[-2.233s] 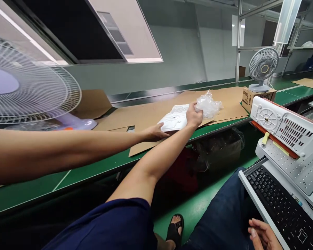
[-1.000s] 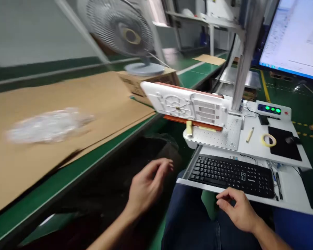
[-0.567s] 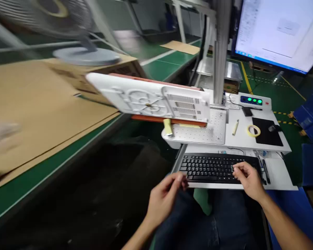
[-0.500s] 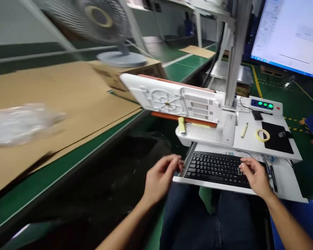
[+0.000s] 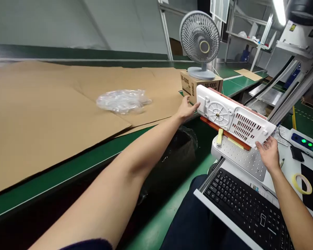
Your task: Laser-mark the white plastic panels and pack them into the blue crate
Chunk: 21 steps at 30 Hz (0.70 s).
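A white plastic panel (image 5: 232, 118) with a round spoked pattern and slots stands tilted in an orange-red holder (image 5: 225, 133) above a perforated metal plate (image 5: 243, 158). At the panel's left end is my left hand (image 5: 187, 109), thumb against the edge and fingers apart. My right hand (image 5: 270, 152) grips the lower right corner, its thumb on the front face and its fingers partly behind. A yellow clip-like piece (image 5: 219, 137) sits below the panel.
A fan (image 5: 202, 45) stands on a cardboard box (image 5: 190, 85) behind the panel. Clear plastic (image 5: 123, 100) lies on cardboard at left. Nearer me are a keyboard (image 5: 245, 205) on a pulled-out tray and a tape roll (image 5: 302, 184).
Both hands have moved up from the keyboard area to the two ends of the white panel. The view has turned left, showing more cardboard and the whole fan.
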Each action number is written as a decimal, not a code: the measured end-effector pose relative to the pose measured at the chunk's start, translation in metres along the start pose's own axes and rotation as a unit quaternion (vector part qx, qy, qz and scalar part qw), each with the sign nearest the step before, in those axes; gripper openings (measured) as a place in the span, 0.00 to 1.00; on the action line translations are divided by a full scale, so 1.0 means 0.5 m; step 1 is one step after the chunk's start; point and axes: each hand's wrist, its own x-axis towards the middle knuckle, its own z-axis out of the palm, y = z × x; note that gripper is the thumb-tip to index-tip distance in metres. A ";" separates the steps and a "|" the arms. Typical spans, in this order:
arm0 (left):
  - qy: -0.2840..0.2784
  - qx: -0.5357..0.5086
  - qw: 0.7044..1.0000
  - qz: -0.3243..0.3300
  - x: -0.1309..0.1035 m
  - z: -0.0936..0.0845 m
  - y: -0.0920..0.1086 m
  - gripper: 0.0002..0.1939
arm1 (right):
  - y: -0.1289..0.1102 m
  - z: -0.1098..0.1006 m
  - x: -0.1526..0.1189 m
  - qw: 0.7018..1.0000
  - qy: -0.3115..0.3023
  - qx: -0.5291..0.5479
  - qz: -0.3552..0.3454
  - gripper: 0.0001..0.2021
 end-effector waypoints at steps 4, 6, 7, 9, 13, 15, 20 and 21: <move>-0.020 -0.024 0.999 -0.011 0.059 0.015 -0.027 0.62 | 0.020 0.046 0.038 1.000 0.006 -0.029 -0.009 0.43; -0.060 -0.047 0.997 -0.031 0.069 0.025 -0.037 0.55 | 0.027 0.060 0.046 0.997 0.040 -0.059 -0.009 0.41; -0.077 -0.060 0.994 -0.042 0.071 0.029 -0.042 0.52 | 0.029 0.065 0.049 0.996 0.058 -0.072 -0.011 0.40; -0.089 -0.079 0.991 -0.054 0.070 0.036 -0.051 0.49 | 0.033 0.076 0.051 0.992 0.086 -0.091 -0.016 0.37; -0.090 -0.128 0.987 -0.023 0.065 0.042 -0.060 0.50 | 0.032 0.089 0.052 0.986 0.117 -0.114 -0.029 0.35; -0.082 -0.144 0.986 -0.007 0.064 0.045 -0.058 0.51 | 0.031 0.091 0.053 0.985 0.124 -0.119 -0.035 0.35; -0.037 -0.115 0.993 -0.006 0.065 0.051 -0.050 0.47 | 0.035 0.088 0.059 0.983 0.126 -0.121 -0.052 0.34; -0.033 -0.111 0.993 -0.004 0.065 0.051 -0.048 0.47 | 0.036 0.088 0.059 0.983 0.125 -0.121 -0.055 0.34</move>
